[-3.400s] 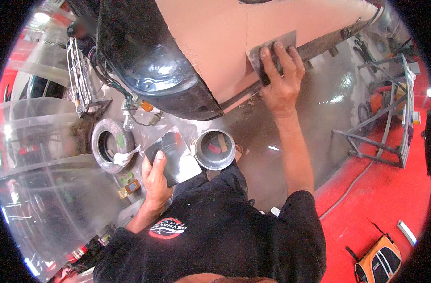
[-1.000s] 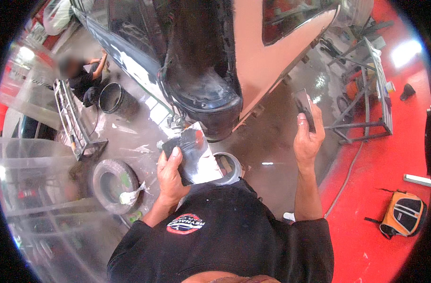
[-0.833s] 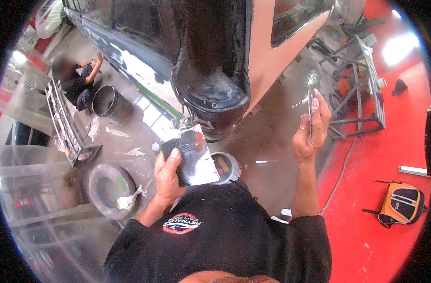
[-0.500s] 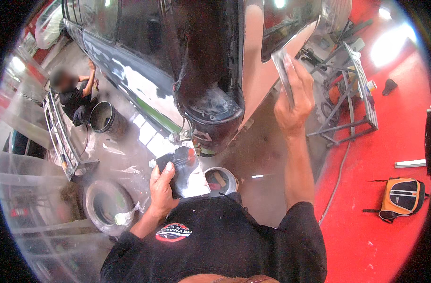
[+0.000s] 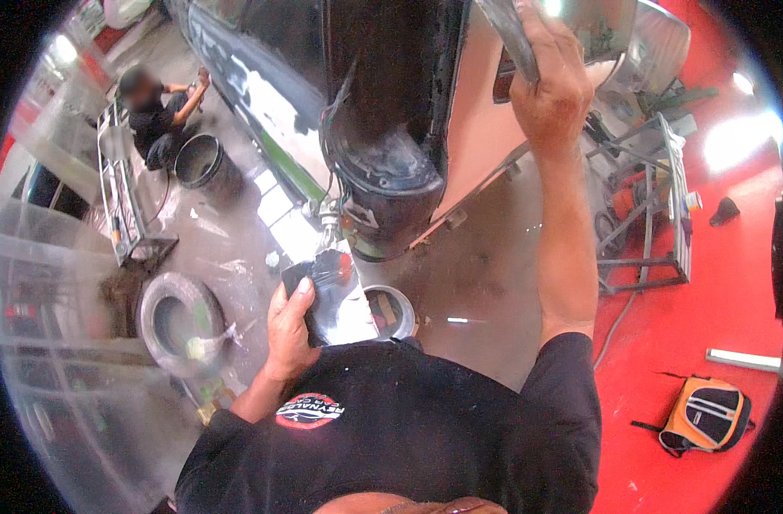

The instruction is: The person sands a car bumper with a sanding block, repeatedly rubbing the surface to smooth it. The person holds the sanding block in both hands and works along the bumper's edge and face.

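Observation:
My right hand [image 5: 552, 90] is raised at the far right, closed around a flat grey spreader [image 5: 510, 38]. The spreader lies over the car's pinkish panel [image 5: 481, 120] near its window; whether it touches the surface cannot be told. Close to my chest, my left hand [image 5: 290, 330] grips a flat mixing board [image 5: 350, 308]. That board has a dark part by my thumb, a pale shiny part, and a reddish smear near its far edge. Ahead stands the car [image 5: 387, 167], dark in the middle, with white and grey patches on its left side.
On the left, a person [image 5: 160, 120] crouches beside the car, near a black bucket [image 5: 204, 167] and a metal frame [image 5: 126, 188]. A tire [image 5: 181, 321] lies nearer me. A round container [image 5: 396, 308] is below the board. To the right are a metal stand [image 5: 657, 206] and an orange-black backpack [image 5: 707, 415].
My right hand has moved farther away with the spreader, its arm stretching out more. My left hand still holds the board near my chest. The whole view has shifted a little.

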Action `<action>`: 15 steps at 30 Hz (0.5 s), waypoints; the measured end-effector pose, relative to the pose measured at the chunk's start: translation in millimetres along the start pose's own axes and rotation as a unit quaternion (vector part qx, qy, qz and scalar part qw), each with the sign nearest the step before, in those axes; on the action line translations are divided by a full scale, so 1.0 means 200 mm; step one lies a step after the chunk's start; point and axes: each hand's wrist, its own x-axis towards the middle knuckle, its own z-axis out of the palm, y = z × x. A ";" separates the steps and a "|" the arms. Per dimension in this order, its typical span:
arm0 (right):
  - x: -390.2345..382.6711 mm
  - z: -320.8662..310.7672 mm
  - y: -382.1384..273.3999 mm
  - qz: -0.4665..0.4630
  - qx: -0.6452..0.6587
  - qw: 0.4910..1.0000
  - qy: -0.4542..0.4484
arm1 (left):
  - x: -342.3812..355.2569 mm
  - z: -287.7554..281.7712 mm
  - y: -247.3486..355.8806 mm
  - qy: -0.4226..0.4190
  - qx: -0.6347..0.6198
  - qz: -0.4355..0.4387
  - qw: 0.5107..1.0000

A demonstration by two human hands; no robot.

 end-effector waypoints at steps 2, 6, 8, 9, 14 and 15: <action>0.03 0.00 0.00 -0.018 -0.003 1.000 -0.005 | -0.03 0.02 -0.03 0.016 -0.003 0.007 1.000; 0.01 0.04 0.01 -0.026 0.019 0.999 -0.013 | -0.09 0.05 -0.08 0.052 -0.009 0.023 0.998; -0.02 0.05 0.01 -0.031 0.019 0.999 -0.024 | -0.10 0.07 -0.10 0.059 -0.009 0.030 0.998; -0.04 0.05 0.01 -0.032 0.025 0.999 -0.028 | -0.11 0.08 -0.11 0.061 -0.008 0.031 0.998; -0.16 0.06 0.01 -0.025 0.036 0.997 -0.059 | -0.13 0.14 -0.14 0.074 -0.021 0.026 0.997; -0.18 0.05 0.00 -0.017 0.031 0.996 -0.077 | -0.13 0.14 -0.14 0.074 -0.023 0.026 0.997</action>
